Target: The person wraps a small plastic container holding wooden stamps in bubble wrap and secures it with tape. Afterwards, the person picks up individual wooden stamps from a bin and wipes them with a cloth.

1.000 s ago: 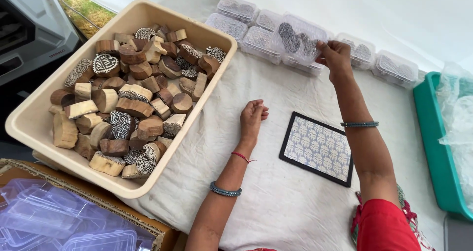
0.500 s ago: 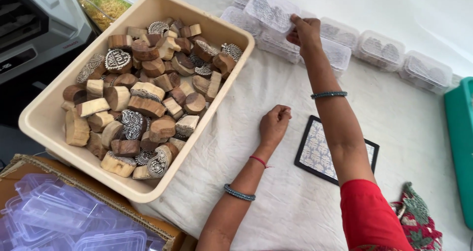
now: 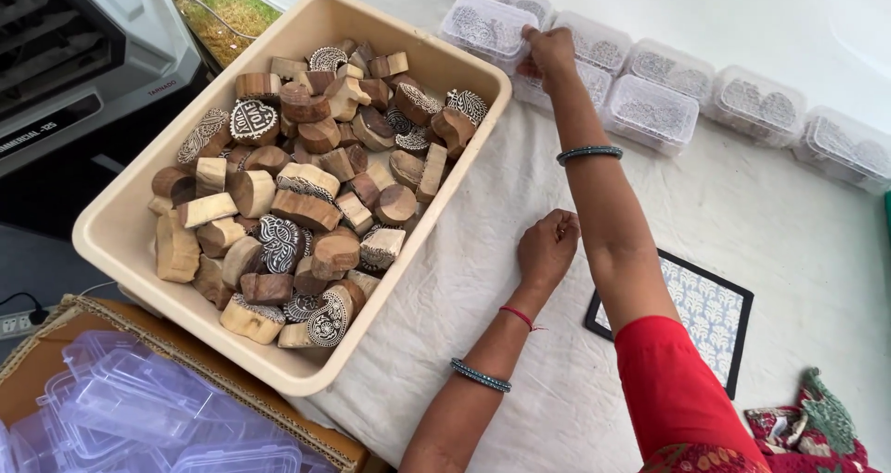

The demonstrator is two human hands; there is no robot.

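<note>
our right hand point(image 3: 548, 48) seemingly grips a clear box point(image 3: 483, 25) at the tub's point(image 3: 121, 241) rim; left hand point(image 3: 548, 248) rests curled on open white cloth point(image 3: 761, 213).

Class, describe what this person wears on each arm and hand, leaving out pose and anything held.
The left hand has a thin red thread at its wrist and a dark beaded bangle further up the forearm. The right hand has a similar dark bangle, and a red sleeve covers that upper arm.

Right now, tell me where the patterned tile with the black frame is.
In the head view the patterned tile lies flat on the white cloth at lower right, partly hidden under the right forearm, just right of the left hand.
</note>
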